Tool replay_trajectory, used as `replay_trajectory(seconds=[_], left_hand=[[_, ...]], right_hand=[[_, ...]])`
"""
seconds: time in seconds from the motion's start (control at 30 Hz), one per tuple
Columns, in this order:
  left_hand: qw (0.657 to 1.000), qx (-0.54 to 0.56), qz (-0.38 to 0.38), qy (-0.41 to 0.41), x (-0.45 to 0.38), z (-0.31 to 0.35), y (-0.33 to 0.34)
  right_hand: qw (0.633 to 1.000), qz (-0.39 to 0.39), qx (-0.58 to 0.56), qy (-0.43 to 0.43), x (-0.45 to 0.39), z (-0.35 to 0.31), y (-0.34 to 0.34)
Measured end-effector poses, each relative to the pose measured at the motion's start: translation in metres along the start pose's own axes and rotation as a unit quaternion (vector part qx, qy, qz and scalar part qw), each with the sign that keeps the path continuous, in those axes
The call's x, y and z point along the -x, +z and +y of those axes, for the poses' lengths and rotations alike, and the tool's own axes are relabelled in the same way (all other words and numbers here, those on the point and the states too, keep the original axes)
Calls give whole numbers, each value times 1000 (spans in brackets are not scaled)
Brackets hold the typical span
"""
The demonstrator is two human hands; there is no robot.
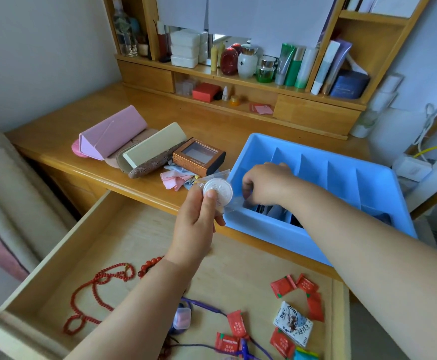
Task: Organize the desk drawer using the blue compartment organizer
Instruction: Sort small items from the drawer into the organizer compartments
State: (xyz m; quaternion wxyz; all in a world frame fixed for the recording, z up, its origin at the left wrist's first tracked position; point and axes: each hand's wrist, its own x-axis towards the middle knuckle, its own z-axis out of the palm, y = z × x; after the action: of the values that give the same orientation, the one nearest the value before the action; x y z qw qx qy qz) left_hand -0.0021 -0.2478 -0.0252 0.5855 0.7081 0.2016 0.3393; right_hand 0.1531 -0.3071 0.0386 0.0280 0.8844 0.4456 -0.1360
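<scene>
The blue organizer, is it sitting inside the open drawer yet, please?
No, the blue organizer rests on the desktop behind the drawer.

Smooth blue plastic organizer (316, 245) on glossy varnished wood desk (64, 141); drawer (123, 245) of pale matt wood

Both forearms are bare from the bottom edge of the picture up to the wrists, with no sleeve, cuff, watch or bracelet on either one. The left hand (196, 219) and the right hand (266, 184) wear no gloves and no rings, and the left thumbnail is short and unpainted
</scene>
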Motion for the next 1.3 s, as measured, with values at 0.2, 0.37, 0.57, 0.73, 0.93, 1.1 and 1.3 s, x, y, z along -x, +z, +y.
replay_trajectory(seconds=[0.2, 0.37, 0.57, 0.73, 0.93, 1.1, 1.3], left_hand=[[1000, -11, 1, -8, 0, 1, 0], [1000, -23, -7, -3, -3, 6, -2], [999, -47, -13, -11, -11, 9, -3], [996, -82, -42, 20, -8, 12, 0], [995, -89, -45, -13, -5, 6, -2], [994, -96, -53, -1, -2, 2, -3], [991, -120, -57, 28, 2, 3, -2]], right_hand=[[996, -21, 85, -14, -2, -6, -4], [999, -31, 10, -8, 1, 1, -5], [891, 7, -445, -90, 20, 8, -23], [899, 58, -425, -85, 20, 12, -23], [949, 83, -302, 41, 7, 27, -10], [954, 120, -275, 15, -1, 9, 11], [996, 59, -58, 14, -4, 0, 9]])
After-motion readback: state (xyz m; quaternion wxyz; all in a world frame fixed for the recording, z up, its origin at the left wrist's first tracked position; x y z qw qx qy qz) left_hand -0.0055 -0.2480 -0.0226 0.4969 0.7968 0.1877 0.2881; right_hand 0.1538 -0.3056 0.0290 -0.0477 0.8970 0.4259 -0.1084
